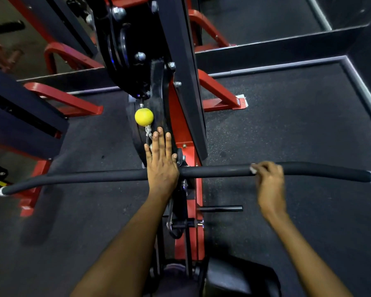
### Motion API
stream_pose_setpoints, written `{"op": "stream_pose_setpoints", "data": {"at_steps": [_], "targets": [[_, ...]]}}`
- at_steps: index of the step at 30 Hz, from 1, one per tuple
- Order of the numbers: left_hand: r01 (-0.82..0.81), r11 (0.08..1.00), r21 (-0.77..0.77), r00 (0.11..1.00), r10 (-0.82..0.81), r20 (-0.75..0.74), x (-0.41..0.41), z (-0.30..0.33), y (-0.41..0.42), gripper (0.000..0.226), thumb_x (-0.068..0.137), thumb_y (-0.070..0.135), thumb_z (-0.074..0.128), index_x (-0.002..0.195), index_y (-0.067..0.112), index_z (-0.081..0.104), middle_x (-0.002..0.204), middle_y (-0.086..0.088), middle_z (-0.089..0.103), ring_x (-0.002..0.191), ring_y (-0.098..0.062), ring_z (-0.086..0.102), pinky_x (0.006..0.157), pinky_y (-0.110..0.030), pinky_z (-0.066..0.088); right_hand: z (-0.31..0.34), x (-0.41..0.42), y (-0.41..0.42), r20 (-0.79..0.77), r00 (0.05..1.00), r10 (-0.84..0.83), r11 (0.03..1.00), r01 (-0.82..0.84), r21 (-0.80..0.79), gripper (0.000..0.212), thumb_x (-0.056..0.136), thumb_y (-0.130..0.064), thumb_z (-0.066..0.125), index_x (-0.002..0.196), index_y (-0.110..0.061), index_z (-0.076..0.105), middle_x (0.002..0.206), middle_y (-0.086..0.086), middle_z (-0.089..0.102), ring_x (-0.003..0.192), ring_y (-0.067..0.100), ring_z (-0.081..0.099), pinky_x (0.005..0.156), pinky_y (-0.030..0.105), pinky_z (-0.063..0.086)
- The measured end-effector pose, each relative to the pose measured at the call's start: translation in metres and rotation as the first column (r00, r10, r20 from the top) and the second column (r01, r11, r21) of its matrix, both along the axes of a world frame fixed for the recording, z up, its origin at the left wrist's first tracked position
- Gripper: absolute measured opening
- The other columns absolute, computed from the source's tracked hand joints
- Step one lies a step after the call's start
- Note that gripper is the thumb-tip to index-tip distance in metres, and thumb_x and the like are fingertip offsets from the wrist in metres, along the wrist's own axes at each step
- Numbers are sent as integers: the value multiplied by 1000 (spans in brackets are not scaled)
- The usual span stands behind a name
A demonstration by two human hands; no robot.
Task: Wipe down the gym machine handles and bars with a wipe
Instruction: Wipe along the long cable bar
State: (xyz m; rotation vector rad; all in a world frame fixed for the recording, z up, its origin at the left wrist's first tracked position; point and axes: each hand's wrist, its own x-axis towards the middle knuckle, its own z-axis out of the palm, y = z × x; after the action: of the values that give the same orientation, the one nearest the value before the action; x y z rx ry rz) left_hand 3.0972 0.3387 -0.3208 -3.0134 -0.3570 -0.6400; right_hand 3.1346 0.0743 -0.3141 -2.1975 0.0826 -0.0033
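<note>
A long black padded pull-down bar [219, 171] runs across the view, hanging from a cable with a yellow ball stopper [144, 117]. My right hand [269, 181] is wrapped around the bar right of its middle, with a small white wipe [253, 168] pressed against the bar under the fingers. My left hand [161, 161] lies flat over the bar's centre, fingers straight and close together, pointing toward the machine, holding nothing.
The red and black machine frame [180, 116] stands straight ahead, with a short black peg [221, 209] sticking out to the right. A black seat pad [234, 277] is below. More red frames [64, 97] stand at the left. Dark rubber flooring surrounds everything.
</note>
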Motion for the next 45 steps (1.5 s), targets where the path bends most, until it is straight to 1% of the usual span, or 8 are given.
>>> {"op": "stream_pose_setpoints", "data": {"at_steps": [8,12,17,22,29,35,41,45], "targets": [[-103,995,5,988,103,-116,-2,7,-7,61,101,28,25,153,6,3,161,-12,-9,149,-24,-9,121,-46,-2,16,-32,81,32,914,404,915,-404,-10,21,99,-25,36,95,-12,52,97,2,47,88,21,49,79,38,39],[-271,953,-134,955,249,-159,3,19,-49,66,96,34,31,153,4,16,160,-18,10,149,-33,8,119,-47,2,1,5,-2,65,987,148,989,-147,-17,15,96,-20,47,86,-13,56,90,-1,46,79,16,49,71,30,39],[50,981,-187,950,-105,-293,9,6,-117,60,92,36,33,145,10,42,154,-10,35,143,-29,29,118,-38,-4,2,30,-40,-239,912,-335,855,400,331,19,90,-11,49,72,-15,48,80,7,46,64,13,41,53,24,33],[121,971,-207,873,-204,-443,14,-10,-142,53,91,36,33,127,10,62,132,-7,61,126,-26,55,108,-43,19,0,7,-5,-80,969,232,972,-234,-14,17,98,-28,41,86,-19,49,92,-1,46,81,19,49,72,36,36],[113,966,-232,838,-218,-499,9,-12,-138,62,94,41,18,141,14,49,146,-4,49,139,-24,40,115,-47,23,-12,41,-81,-60,938,-342,936,346,68,21,93,-21,46,72,-19,45,84,4,45,72,16,44,64,33,37],[107,969,-224,809,-216,-547,11,-6,-140,55,103,41,17,154,21,16,161,2,17,150,-17,5,119,-40,-2,-15,14,-46,36,973,226,947,-211,-242,18,99,-28,41,93,-16,52,93,0,45,80,15,48,72,33,37],[111,969,-222,783,-223,-581,15,-2,-147,55,102,40,24,149,13,32,155,-3,33,146,-21,24,119,-45,14,-37,54,-126,-50,936,-348,919,330,-214,9,89,-12,49,83,-16,55,89,6,47,83,20,44,68,27,33],[257,915,-312,759,-391,-521,37,-6,-174,57,92,40,31,129,7,59,130,-9,61,124,-27,56,105,-53,40,-38,38,-92,65,989,-132,973,142,-181,11,95,-18,48,86,-14,53,82,-3,47,69,9,48,64,24,40]]}}
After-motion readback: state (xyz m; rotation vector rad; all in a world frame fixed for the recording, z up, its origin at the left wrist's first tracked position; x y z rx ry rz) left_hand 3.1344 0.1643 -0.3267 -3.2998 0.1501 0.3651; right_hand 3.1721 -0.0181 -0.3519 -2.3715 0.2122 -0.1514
